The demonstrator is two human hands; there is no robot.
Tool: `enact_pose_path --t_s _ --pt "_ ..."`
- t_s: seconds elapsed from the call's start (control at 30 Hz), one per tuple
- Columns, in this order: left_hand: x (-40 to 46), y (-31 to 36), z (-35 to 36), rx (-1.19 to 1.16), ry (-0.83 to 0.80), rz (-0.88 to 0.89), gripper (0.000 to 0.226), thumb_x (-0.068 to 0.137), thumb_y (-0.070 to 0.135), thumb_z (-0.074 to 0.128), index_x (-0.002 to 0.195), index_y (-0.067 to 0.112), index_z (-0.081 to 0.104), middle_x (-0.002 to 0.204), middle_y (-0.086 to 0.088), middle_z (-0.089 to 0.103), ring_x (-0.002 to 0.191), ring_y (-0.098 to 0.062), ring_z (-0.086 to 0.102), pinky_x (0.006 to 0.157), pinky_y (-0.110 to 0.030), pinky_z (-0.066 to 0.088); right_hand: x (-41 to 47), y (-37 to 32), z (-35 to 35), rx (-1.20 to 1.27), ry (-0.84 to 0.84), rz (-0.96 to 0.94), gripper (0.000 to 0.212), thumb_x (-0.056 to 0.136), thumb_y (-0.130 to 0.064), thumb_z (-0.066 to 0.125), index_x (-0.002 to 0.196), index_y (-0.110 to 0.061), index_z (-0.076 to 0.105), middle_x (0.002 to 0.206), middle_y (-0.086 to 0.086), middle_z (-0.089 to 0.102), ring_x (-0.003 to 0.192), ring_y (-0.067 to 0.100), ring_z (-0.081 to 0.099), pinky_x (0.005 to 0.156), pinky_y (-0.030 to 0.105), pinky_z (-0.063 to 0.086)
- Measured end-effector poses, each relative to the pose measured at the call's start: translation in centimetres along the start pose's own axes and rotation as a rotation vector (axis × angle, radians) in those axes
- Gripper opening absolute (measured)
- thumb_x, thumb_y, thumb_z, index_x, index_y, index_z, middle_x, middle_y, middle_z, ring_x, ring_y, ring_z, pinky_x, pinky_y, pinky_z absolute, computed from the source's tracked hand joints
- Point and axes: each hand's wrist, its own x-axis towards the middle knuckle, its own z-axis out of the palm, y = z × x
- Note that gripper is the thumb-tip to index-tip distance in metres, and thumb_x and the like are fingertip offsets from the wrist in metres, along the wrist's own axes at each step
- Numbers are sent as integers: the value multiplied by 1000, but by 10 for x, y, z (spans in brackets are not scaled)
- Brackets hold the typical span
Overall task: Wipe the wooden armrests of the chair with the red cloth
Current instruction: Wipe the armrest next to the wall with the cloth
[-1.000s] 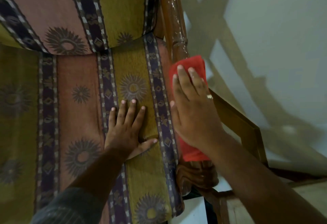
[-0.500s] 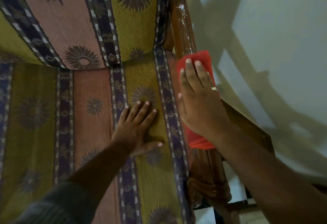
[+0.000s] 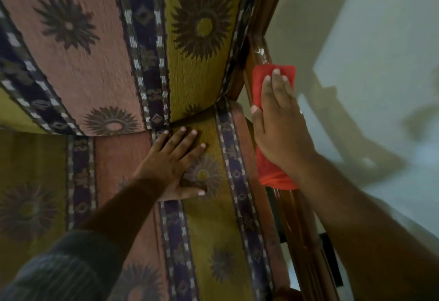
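The right hand point(image 3: 279, 125) lies flat, palm down, fingers straight and together, pressing the red cloth point(image 3: 270, 120) onto the wooden armrest point(image 3: 298, 224) at the right of centre in the frame. It is not gripping the cloth; the open palm pins it against the wood. The cloth is folded into a long strip that covers the rail, showing beyond the fingertips towards the top of the frame and below the wrist towards the bottom.

The armrest is a glossy brown rail running from the lower right of the frame up to the upper centre-right, where it meets the chair's wooden back post point(image 3: 263, 6). The cloth's long side follows this same line. A short stretch of bare wood point(image 3: 260, 53) with a pale shiny patch shows just past the cloth's upper edge, between it and the post. That is likely the part left to wipe on this pass, so the stroke would run on up the rail, away from the person.

The left hand point(image 3: 177, 163) rests open, fingers spread, on the patterned seat cushion point(image 3: 204, 224) at mid-frame, just beside the armrest but not touching it. It holds nothing and seems to brace the body. The backrest cushion point(image 3: 95, 39) fills the upper left. The other armrest is out of view.
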Motion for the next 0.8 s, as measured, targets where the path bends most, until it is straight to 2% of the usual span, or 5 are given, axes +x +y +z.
enact_pose_path --t_s 0.2,0.37,0.5,0.6,0.8 --pt "0 -2 5 -31 28 16 111 72 96 24 156 23 23 164 -13 20 151 -36 15 118 -60 16 80 -3 -4 40 -13 -21 63 105 -35 32 157 -7 10 167 13 7 154 29 3 121 36 5" --pt "-1 -2 -1 -36 6 8 112 72 96 25 156 23 23 164 -12 20 152 -34 14 119 -58 13 70 -10 -4 249 72 294 64 105 -41 27 156 -5 16 163 17 24 151 31 23 121 41 22" --pt "0 -1 2 -52 15 6 111 72 96 28 155 21 26 163 -12 23 151 -35 17 119 -57 11 50 -11 0 -18 58 22 60 105 -34 28 156 -5 16 166 17 13 154 33 8 124 47 15" --pt "-1 -1 6 -43 29 9 112 72 95 28 156 21 26 163 -12 22 151 -35 17 119 -57 12 63 -5 -3 -104 14 -143 60 102 -32 34 155 -6 21 165 16 17 153 34 11 124 49 15" --pt "-3 0 4 -31 20 2 112 73 95 28 156 20 26 163 -12 23 151 -36 19 119 -57 12 92 -7 -3 47 26 -8 65 101 -37 34 156 -8 16 165 17 17 153 33 13 123 42 13"
